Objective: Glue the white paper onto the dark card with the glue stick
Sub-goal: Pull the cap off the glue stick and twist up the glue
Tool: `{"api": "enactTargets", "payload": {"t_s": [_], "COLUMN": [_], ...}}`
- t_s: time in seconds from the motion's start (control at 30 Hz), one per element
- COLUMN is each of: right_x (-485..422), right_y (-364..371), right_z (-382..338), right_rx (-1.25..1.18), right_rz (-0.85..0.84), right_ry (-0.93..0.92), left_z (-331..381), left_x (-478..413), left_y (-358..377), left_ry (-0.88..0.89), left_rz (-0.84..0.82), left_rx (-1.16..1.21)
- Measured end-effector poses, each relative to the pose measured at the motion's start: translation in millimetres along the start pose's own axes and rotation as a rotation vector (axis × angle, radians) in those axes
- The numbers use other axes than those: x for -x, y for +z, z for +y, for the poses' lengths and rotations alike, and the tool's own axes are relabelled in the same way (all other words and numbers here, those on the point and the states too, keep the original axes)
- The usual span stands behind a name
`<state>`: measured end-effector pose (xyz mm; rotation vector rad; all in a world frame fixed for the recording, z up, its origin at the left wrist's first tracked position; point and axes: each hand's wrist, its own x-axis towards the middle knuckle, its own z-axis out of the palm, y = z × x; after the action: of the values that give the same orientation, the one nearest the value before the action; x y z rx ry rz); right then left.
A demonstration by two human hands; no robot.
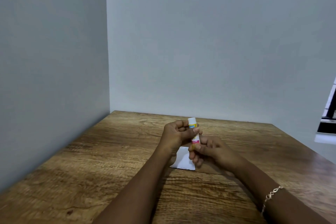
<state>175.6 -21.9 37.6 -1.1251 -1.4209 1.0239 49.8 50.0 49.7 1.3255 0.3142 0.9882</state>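
Head view: the glue stick (193, 133) is held upright above the wooden surface (109, 160), the left hand (175, 135) clamped on its upper part, the right hand (209, 148) on its lower end. The white paper (183, 160) lies flat beneath. The stick is judged light, rigid and smooth; the paper thin, best lifted by an edge.

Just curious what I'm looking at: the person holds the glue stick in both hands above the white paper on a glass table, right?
Not quite: the table is wooden, with a brown grain, not glass. The rest holds. In the head view the left hand and right hand both grip the glue stick above the white paper lying on the table.
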Motion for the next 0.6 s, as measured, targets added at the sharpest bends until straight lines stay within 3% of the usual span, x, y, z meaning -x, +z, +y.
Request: {"api": "enactTargets", "payload": {"t_s": [0.1, 0.3, 0.37, 0.6], "right_x": [-0.5, -11.8, -12.1, -0.3], "right_y": [-1.9, 10.8, 9.9, -1.2], "right_z": [2.6, 16.9, 16.1, 0.5], "right_rx": [-0.077, 0.357, 0.374, -0.236], "right_rz": [-0.061, 0.322, 0.345, -0.068], "right_ry": [0.037, -0.103, -0.122, 0.049], "left_z": [-1.3, -4.3, -3.5, 4.3], "left_x": [0.1, -2.1, -2.3, -1.6], "left_y": [1.6, 1.2, 0.6, -2.4], "left_ry": [0.025, 0.044, 0.045, -0.009], "left_rz": [0.047, 0.121, 0.108, -0.103], "left_rx": [-0.015, -0.012, -0.003, 0.032]}}
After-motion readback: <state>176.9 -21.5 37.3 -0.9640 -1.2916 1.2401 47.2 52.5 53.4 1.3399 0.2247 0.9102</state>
